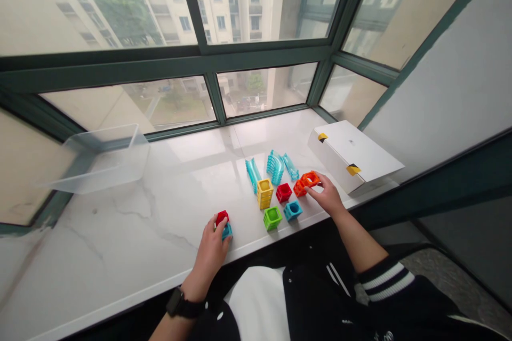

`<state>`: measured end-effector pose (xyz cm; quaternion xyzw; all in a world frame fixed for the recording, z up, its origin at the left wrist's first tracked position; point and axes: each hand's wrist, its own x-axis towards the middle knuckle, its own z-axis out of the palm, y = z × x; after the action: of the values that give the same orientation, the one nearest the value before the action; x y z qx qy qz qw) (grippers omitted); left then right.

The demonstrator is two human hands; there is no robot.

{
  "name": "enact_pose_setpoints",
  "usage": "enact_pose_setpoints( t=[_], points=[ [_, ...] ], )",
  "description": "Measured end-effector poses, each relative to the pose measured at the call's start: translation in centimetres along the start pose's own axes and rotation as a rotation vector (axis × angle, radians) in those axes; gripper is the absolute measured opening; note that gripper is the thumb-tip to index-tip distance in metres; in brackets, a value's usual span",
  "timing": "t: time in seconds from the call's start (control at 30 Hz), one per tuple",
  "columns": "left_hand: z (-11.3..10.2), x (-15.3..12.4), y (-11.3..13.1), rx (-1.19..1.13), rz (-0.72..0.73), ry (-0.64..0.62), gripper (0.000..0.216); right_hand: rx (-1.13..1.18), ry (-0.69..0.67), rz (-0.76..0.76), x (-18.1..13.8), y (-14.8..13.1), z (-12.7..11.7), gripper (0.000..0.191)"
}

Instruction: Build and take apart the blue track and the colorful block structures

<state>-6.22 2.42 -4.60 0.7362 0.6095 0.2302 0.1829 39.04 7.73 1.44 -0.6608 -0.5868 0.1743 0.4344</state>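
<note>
My left hand (214, 242) is closed around a red block (222, 217) and a blue block (227, 231) that touch each other near the counter's front edge. At the right of the block group, my right hand (326, 197) grips an orange block (310, 178). Just beside and below it stands another orange block (300, 188). Between the hands are a second red block (284, 193), a yellow block stack (264, 194), a green block (272, 218) and a second blue block (293, 210). Clear blue track pieces (275, 167) lie behind them.
A clear plastic bin (140, 157) stands at the left by the window. At the right back is a white box (356, 149) with yellow-and-black tape tabs. The white marble-patterned counter (132, 234) ends at a front edge close to my body.
</note>
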Motion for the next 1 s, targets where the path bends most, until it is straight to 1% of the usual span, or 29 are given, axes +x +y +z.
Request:
enact_pose_setpoints(
  t=[0.17,0.33,0.6,1.0],
  points=[
    [-0.2,-0.1,0.3,-0.04,-0.018,0.021,0.05,0.005,-0.052,0.021,0.4,1.6,1.5,0.066],
    [-0.3,0.0,0.2,-0.046,-0.008,0.016,0.05,0.032,-0.066,0.05,0.2,2.3,2.3,0.069],
    [-0.2,0.0,0.1,-0.031,0.009,0.008,0.05,0.05,-0.084,0.081,0.3,2.7,2.4,0.071],
    [-0.4,0.0,0.4,-0.05,-0.007,-0.002,0.05,0.045,-0.051,0.079,0.1,2.0,2.3,0.068]
  ],
)
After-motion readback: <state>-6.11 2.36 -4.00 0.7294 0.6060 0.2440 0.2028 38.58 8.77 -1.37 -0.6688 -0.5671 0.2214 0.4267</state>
